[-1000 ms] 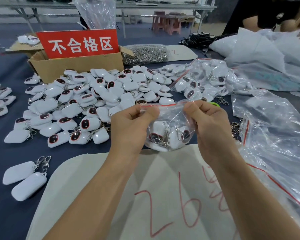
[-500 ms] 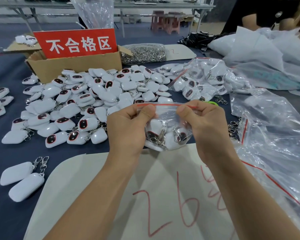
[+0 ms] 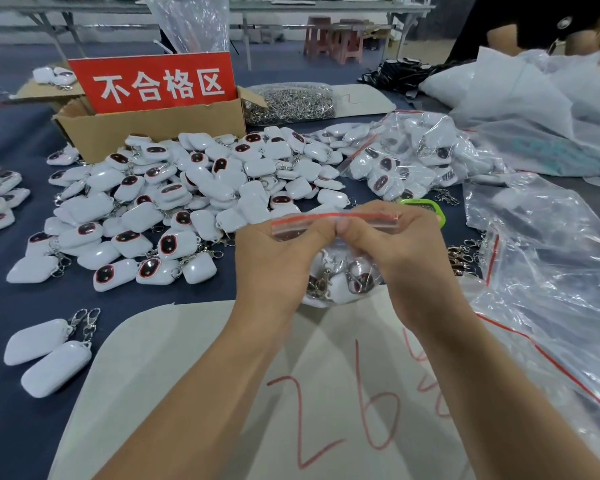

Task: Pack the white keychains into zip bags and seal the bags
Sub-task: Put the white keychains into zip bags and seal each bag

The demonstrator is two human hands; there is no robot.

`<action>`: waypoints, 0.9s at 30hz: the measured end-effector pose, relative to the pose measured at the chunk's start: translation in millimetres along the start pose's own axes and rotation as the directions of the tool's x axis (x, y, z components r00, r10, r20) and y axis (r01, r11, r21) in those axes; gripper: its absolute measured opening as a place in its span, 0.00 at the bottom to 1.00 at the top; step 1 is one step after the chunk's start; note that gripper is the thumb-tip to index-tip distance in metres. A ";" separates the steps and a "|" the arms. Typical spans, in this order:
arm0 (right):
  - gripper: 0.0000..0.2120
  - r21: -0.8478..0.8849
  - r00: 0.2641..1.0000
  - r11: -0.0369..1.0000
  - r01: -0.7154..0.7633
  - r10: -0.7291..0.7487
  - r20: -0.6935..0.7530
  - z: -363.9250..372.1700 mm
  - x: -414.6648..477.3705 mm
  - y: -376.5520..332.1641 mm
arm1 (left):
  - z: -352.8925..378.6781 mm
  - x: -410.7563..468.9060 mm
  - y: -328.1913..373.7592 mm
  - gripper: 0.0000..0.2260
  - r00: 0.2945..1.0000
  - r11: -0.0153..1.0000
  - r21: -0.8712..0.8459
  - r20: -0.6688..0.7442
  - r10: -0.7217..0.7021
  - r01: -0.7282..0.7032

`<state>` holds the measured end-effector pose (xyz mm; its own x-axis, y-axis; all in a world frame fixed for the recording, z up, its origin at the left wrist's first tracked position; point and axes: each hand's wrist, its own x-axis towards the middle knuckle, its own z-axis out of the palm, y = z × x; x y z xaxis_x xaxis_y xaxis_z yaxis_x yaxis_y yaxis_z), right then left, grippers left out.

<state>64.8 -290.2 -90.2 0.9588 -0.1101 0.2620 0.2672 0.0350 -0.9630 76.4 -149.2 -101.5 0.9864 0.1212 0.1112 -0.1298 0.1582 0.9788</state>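
Two loose keychains (image 3: 45, 355) lie far left, a big heap of white keychains (image 3: 194, 199) spreads before the cardboard box (image 3: 146, 129). Centre, the left hand (image 3: 278, 258) and right hand (image 3: 402, 251) pinch the red-striped top of a zip bag (image 3: 340, 278) holding keychains, thumbs touching; empty clear bags (image 3: 548, 271) lie right

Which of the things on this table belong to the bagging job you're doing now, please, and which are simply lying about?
Part of the job:
- zip bag, pinched at its red strip by the left hand and right hand
- keychains inside it
- loose keychain pile
- filled bags

Lying about:
- cardboard box with red sign
- bag of metal clips
- green object
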 end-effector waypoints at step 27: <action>0.05 0.149 0.998 0.987 -0.060 0.061 0.001 -12.8 7.3 6.3 | -6.6 3.9 5.8 0.02 0.998 0.997 -0.038 0.006 -0.060 0.061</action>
<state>72.2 -303.5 -95.1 0.9733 -0.1066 0.2033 0.2206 0.1893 -0.9568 78.8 -141.4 -96.5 0.9930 0.1052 0.0529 -0.0736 0.2028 0.9764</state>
